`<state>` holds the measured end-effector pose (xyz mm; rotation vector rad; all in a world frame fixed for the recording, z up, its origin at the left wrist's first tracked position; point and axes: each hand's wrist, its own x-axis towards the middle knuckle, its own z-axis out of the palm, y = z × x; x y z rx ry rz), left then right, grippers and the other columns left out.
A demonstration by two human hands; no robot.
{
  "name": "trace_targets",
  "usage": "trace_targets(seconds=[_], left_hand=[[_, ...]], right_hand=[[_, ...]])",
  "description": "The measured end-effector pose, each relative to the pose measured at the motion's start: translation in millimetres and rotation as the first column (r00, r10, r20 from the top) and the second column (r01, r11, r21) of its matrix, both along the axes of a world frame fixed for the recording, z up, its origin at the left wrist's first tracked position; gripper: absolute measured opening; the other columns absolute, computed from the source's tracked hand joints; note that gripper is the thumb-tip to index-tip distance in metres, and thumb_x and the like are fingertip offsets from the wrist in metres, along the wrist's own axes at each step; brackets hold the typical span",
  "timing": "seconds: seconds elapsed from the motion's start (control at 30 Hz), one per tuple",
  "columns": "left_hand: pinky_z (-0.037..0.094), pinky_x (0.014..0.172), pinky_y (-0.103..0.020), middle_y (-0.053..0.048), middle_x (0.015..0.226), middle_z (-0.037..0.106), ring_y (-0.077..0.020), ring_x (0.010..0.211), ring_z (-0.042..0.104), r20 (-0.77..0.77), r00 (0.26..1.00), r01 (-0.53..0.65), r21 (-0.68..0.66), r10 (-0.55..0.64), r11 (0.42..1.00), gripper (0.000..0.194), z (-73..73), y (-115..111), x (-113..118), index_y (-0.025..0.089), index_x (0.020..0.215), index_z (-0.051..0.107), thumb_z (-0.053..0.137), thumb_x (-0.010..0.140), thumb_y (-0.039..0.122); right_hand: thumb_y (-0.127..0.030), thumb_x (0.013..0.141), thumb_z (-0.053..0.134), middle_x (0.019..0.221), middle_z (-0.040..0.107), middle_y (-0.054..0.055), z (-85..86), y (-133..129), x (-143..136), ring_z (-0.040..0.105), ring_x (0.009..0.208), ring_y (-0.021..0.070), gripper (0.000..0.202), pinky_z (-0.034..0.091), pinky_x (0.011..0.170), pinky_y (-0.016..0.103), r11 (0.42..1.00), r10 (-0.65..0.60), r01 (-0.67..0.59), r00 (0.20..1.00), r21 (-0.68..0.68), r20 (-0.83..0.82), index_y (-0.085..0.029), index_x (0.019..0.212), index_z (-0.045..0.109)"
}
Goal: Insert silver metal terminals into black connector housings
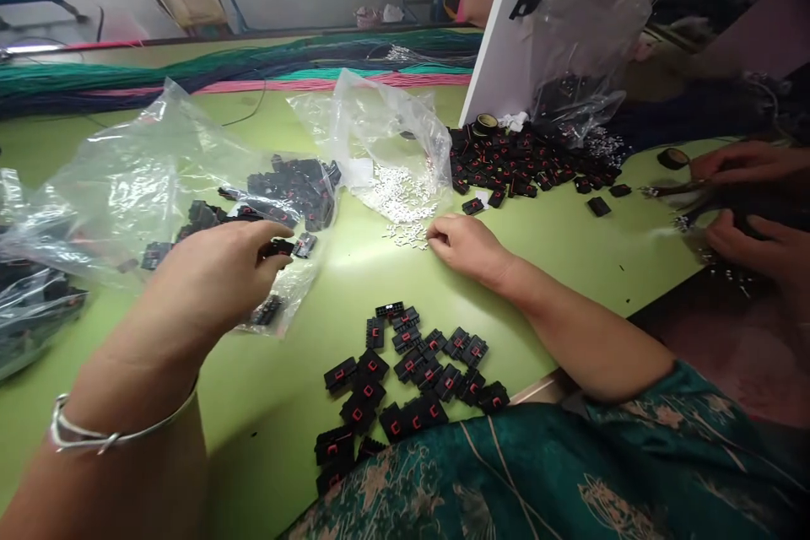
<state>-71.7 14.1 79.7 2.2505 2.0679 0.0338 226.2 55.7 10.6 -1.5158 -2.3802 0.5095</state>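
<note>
My left hand (215,274), with a silver bangle at the wrist, reaches over the clear bag of black connectors (297,190). Its thumb and fingers close around a black connector (277,248) at the bag's opening. My right hand (468,246) rests at the edge of a pile of small white pieces (405,194), which spill from another clear bag (351,114). Its fingertips are pressed together, and what they pinch, if anything, is too small to see. Black connectors with red clips (416,363) lie loosely grouped on the green table near my body.
A large heap of black and red connectors (506,160) lies beside a white panel (499,42). Bundled wires (253,67) run along the table's back. At the right, another person's hands (753,228) hold dark wires near a tape roll (672,158).
</note>
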Motion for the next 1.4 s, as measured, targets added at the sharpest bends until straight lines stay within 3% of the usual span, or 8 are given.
trace_targets(seconds=[0.07, 0.1, 0.2, 0.37, 0.47, 0.6, 0.73, 1.4], left_hand=[[0.050, 0.079, -0.045, -0.010, 0.094, 0.074, -0.0287, 0.084, 0.066, 0.251, 0.968, -0.019, 0.097, -0.006, 0.995, 0.029, 5.5, -6, 7, 0.019, 0.105, 0.072, 0.060, 0.082, 0.031], [0.051, 0.079, -0.042, -0.009, 0.092, 0.074, -0.0247, 0.081, 0.066, 0.436, 0.900, -0.033, 0.096, -0.012, 0.995, 0.029, 5.3, -8, 14, 0.019, 0.106, 0.072, 0.062, 0.082, 0.031], [0.053, 0.063, -0.032, -0.006, 0.080, 0.071, -0.0170, 0.067, 0.064, 0.860, 0.505, 0.025, -0.105, 0.078, 0.994, 0.032, -8.4, -12, 38, 0.017, 0.108, 0.070, 0.069, 0.078, 0.029], [0.055, 0.066, -0.026, -0.005, 0.088, 0.071, -0.0146, 0.071, 0.069, 0.904, -0.083, 0.222, -0.393, 0.419, 0.893, 0.040, -52.6, -11, 64, 0.017, 0.109, 0.068, 0.080, 0.072, 0.026], [0.056, 0.071, -0.025, -0.008, 0.088, 0.073, -0.0145, 0.074, 0.070, 0.798, -0.248, 0.293, -0.478, 0.549, 0.828, 0.041, -69.2, -11, 68, 0.015, 0.109, 0.066, 0.081, 0.071, 0.018], [0.057, 0.071, -0.025, -0.010, 0.089, 0.074, -0.0161, 0.076, 0.072, 0.775, -0.272, 0.346, -0.475, 0.571, 0.809, 0.039, -74.6, -12, 69, 0.014, 0.111, 0.065, 0.078, 0.074, 0.017], [0.058, 0.068, -0.023, -0.006, 0.088, 0.073, -0.0142, 0.072, 0.071, 0.791, -0.276, 0.366, -0.438, 0.545, 0.821, 0.036, -73.3, -14, 71, 0.016, 0.105, 0.069, 0.081, 0.071, 0.017], [0.051, 0.060, -0.021, -0.002, 0.073, 0.067, -0.0102, 0.060, 0.064, 0.805, -0.250, 0.340, -0.447, 0.537, 0.828, 0.034, -77.3, -15, 74, 0.014, 0.096, 0.067, 0.084, 0.068, 0.024]], right_hand=[[-0.013, 0.083, 0.050, 0.083, 0.065, 0.005, -0.5, -2, -3, 0.052, 0.076, 0.0155, 0.015, 0.034, 0.068, 0.027, 1.000, -0.008, 0.008, 1.000, 0.010, 0.030, -0.017, 0.078, 0.063], [-0.013, 0.084, 0.049, 0.084, 0.065, 0.005, -0.9, -3, -4, 0.052, 0.077, 0.0159, 0.016, 0.033, 0.067, 0.027, 1.000, -0.016, 0.015, 0.999, 0.015, 0.052, -0.017, 0.079, 0.063], [-0.016, 0.086, 0.047, 0.088, 0.066, 0.007, -2.2, -5, -9, 0.053, 0.077, 0.0170, 0.016, 0.031, 0.065, 0.029, 0.999, -0.048, 0.045, 0.991, 0.026, 0.127, -0.017, 0.083, 0.063], [-0.018, 0.086, 0.048, 0.088, 0.065, 0.008, -3.4, -3, -13, 0.051, 0.073, 0.0173, 0.013, 0.028, 0.062, 0.030, 0.999, -0.029, 0.022, 0.983, 0.038, 0.179, -0.017, 0.085, 0.061], [-0.017, 0.085, 0.048, 0.084, 0.062, 0.007, -0.2, -6, -14, 0.050, 0.072, 0.0165, 0.012, 0.030, 0.064, 0.029, 0.997, -0.025, 0.017, 0.995, 0.078, 0.099, -0.016, 0.084, 0.060], [-0.018, 0.088, 0.044, 0.085, 0.061, 0.008, 8.5, -23, -21, 0.051, 0.074, 0.0164, 0.015, 0.033, 0.065, 0.029, 0.964, 0.122, -0.115, 0.992, 0.239, -0.017, -0.015, 0.088, 0.059], [-0.021, 0.091, 0.041, 0.082, 0.060, 0.007, 14.2, -40, -31, 0.048, 0.068, 0.0156, 0.021, 0.029, 0.058, 0.029, 0.908, 0.250, -0.258, 0.966, 0.332, 0.065, -0.014, 0.088, 0.061], [-0.015, 0.095, 0.032, 0.076, 0.059, 0.009, 17.8, -45, -39, 0.047, 0.066, 0.0178, 0.032, 0.024, 0.055, 0.033, 0.859, 0.290, -0.403, 0.891, 0.315, 0.349, -0.013, 0.086, 0.062]])
